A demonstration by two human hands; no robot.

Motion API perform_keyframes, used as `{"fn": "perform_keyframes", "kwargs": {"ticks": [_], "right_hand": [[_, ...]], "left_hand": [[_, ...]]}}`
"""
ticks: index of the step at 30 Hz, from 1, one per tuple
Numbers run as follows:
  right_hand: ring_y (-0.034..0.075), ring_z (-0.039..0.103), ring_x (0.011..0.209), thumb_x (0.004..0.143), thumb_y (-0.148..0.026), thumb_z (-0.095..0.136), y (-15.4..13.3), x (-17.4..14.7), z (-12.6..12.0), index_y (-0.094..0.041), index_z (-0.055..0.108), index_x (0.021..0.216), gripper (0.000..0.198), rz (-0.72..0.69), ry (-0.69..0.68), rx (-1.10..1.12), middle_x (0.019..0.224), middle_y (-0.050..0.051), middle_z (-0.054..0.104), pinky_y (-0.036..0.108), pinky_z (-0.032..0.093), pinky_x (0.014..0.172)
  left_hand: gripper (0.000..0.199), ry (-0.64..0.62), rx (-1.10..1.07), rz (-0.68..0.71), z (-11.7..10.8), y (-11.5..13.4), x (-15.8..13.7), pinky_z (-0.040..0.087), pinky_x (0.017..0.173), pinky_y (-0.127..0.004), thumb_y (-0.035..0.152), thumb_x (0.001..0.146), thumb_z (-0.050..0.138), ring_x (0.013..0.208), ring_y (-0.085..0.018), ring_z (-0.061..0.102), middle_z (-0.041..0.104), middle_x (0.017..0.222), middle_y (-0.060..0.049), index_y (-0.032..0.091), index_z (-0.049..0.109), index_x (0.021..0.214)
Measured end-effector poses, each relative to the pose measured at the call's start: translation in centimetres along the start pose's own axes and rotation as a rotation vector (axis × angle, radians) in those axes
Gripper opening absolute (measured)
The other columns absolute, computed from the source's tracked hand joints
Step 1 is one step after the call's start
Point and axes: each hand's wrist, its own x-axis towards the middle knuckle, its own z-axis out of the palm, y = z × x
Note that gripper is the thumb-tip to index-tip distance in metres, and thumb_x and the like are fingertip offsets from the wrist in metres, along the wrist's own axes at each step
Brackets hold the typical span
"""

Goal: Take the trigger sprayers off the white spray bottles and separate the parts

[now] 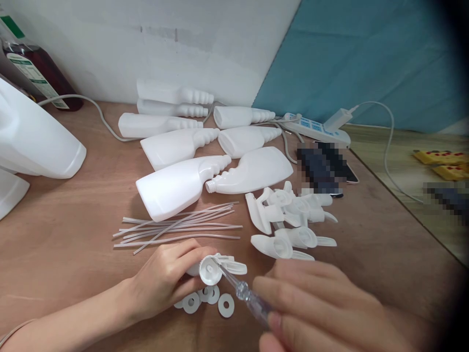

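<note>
My left hand [172,274] is closed around a white trigger sprayer head [210,271], its round cap opening turned towards me. In my right hand [315,303] is a screwdriver with a clear handle [252,300]. The screwdriver's tip reaches the rim of the sprayer's cap; whether it presses inside the cap I cannot tell. Flat white ring washers [226,305] lie on the table just below the sprayer head. Behind my left hand several thin clear tubes [176,227] are spread in a loose pile. More white sprayer heads [293,215] lie beyond my right hand.
Several white plastic bottles [176,188] lie on their sides across the wooden table [66,210]. Larger white containers [36,132] and a dark bottle [44,73] stand at the left. A power strip [315,129] with cables and pixelated phones [322,166] sit at the back right.
</note>
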Motion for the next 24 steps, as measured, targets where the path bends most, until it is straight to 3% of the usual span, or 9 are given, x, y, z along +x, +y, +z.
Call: {"fn": "perform_keyframes", "kwargs": {"ticks": [4, 13, 24], "right_hand": [[0.008, 0.052, 0.044, 0.087, -0.016, 0.047, 1.1, 1.1, -0.4, -0.02, 0.047, 0.073, 0.015, 0.043, -0.046, 0.13, 0.056, -0.002, 0.057, 0.019, 0.047, 0.044], [0.007, 0.052, 0.045, 0.087, -0.016, 0.047, 1.9, 0.9, 0.2, -0.02, 0.044, 0.081, 0.008, 0.197, 0.037, 0.254, 0.059, -0.003, 0.053, 0.016, 0.044, 0.042], [0.008, 0.053, 0.048, 0.086, -0.015, 0.049, 2.7, 0.9, 0.5, -0.019, 0.045, 0.086, 0.006, 0.233, 0.088, 0.314, 0.064, -0.002, 0.052, 0.018, 0.044, 0.042]], "left_hand": [[0.024, -0.001, -0.026, -0.033, 0.0, 0.2, 0.0, 0.044, 0.063, -0.021, 0.019, 0.086, 0.047, 0.07, -0.013, 0.055, 0.058, 0.086, -0.005, 0.017, 0.051, 0.11], [0.017, 0.01, -0.05, -0.078, 0.0, 0.2, 0.3, 0.042, 0.06, -0.022, 0.023, 0.086, 0.049, 0.067, -0.013, 0.052, 0.057, 0.079, -0.004, 0.016, 0.055, 0.101], [0.015, 0.077, -0.041, -0.084, -0.1, 0.4, 0.6, 0.041, 0.059, -0.02, 0.021, 0.085, 0.051, 0.065, -0.011, 0.051, 0.055, 0.076, -0.002, 0.016, 0.056, 0.099]]}}
